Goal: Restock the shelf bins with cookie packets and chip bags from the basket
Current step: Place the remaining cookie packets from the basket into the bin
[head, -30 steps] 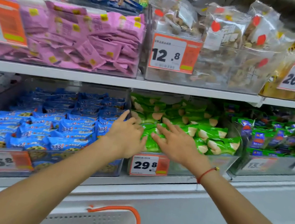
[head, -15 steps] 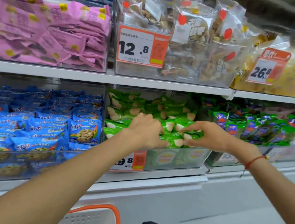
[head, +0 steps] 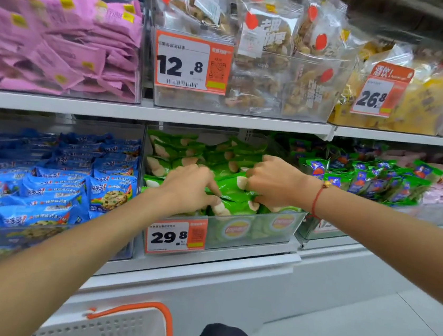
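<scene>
Both my hands are inside the clear middle bin [head: 276,232] on the lower shelf, which is heaped with green chip bags [head: 229,188]. My left hand [head: 187,189] has its fingers curled down onto the bags at the bin's front left. My right hand [head: 273,183] grips green bags at the front right, fingers curled round them. The white basket [head: 113,329] with an orange handle sits below my left arm at the bottom edge; its contents are out of view.
A bin of blue cookie packets [head: 55,185] stands to the left, green-and-blue packets [head: 365,178] to the right. The upper shelf [head: 220,120] holds pink packets [head: 63,44], clear snack bags [head: 269,57] and yellow bags [head: 415,101]. Grey floor [head: 361,335] lies at the lower right.
My hands went from lying flat and spread on the green bags to curled, gripping them, and spread slightly apart. The camera view shifted right and closer.
</scene>
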A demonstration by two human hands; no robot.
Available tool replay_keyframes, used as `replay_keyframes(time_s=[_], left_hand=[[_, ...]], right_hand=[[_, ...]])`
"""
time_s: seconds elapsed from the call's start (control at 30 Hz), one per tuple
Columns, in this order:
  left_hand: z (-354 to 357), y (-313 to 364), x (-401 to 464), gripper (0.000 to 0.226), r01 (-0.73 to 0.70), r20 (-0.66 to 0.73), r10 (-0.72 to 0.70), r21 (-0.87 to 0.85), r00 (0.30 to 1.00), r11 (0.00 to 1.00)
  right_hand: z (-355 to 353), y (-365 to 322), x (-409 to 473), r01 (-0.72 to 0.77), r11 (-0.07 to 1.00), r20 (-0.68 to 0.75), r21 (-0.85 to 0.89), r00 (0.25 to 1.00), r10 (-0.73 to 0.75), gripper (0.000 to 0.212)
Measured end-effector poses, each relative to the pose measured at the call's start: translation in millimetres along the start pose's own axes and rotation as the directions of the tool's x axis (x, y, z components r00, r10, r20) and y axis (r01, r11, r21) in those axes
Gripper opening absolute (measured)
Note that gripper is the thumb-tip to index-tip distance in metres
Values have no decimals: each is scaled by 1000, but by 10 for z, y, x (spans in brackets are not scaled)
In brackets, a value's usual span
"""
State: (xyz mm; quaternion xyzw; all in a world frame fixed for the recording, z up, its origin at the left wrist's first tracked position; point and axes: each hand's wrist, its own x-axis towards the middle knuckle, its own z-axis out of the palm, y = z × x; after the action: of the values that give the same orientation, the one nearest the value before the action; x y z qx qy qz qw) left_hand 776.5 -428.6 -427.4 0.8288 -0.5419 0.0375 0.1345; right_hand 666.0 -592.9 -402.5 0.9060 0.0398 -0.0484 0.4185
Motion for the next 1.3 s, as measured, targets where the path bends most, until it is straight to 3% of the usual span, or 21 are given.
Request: replay_keyframes(time_s=[0.07, 0.13, 0.2, 0.23, 0.27, 0.33, 0.4, 0.43, 0.5, 0.57, 0.63, 0.73, 0.87, 1.0, 1.13, 1.3], left_hand=[[26, 0, -15, 24, 8, -13, -8, -10, 1000, 1000], [54, -6, -48, 25, 3, -34, -3, 2, 999, 1000], [66, -10, -81, 26, -3, -40, 3, -2, 999, 1000], [65, -12, -94, 26, -6, -37, 6, -2, 999, 1000], [65, -22, -100, 27, -14, -32, 14, 5, 999, 1000], [75, -41, -126, 28, -36, -33, 37, 33, 999, 999], [91, -12, -146, 30, -66, -65, 76, 133, 995, 989], [112, 13, -143, 32, -92, -86, 112, 214, 990, 973], [153, 69, -101, 34, -171, -133, 233, 364, 963, 916], [167, 61, -71, 32, -232, -177, 327, 412, 929, 881], [191, -10, -72, 31, -238, -284, 365, 395, 887, 887], [273, -78, -148, 30, -188, -394, 282, 260, 875, 947], [267, 1, -160, 30, -42, -302, 53, 44, 952, 998], [288, -4, -153, 28, 9, -265, -30, -78, 964, 997], [303, -25, -164, 26, 38, -245, -87, -196, 966, 980], [290, -38, -169, 26, 42, -227, -88, -201, 970, 979]], right_hand=[[34, -41, 41, 154, 969, -25, -194, 986, -162, 13], [46, -30, 48, 162, 969, -119, -186, 975, -186, 4], [76, 41, 73, 44, 997, -92, 65, 995, -38, 11], [76, 99, 72, -60, 967, 46, 247, 998, 50, 17], [60, 151, 60, -170, 887, 185, 429, 978, 98, 19], [78, 175, 9, -319, 585, 322, 746, 941, 102, 11], [150, 88, -42, -361, 336, 331, 870, 933, 143, 17], [170, 26, -65, -367, 327, 316, 871, 927, 200, 16], [176, -77, -105, -336, 556, 196, 760, 935, 296, 16], [198, -119, -153, -283, 767, 21, 575, 943, 332, 36], [210, -101, -183, -203, 851, -139, 485, 942, 304, 44], [290, -61, -168, -104, 937, -261, 335, 945, 198, 23], [226, -52, -161, -7, 987, -238, 163, 970, 46, 11], [160, 45, -221, -220, 881, -28, 419, 967, 254, 35], [270, -69, -194, -181, 939, -270, 291, 927, 262, 22], [320, -142, -171, -93, 989, -432, 119, 892, 136, 11]])
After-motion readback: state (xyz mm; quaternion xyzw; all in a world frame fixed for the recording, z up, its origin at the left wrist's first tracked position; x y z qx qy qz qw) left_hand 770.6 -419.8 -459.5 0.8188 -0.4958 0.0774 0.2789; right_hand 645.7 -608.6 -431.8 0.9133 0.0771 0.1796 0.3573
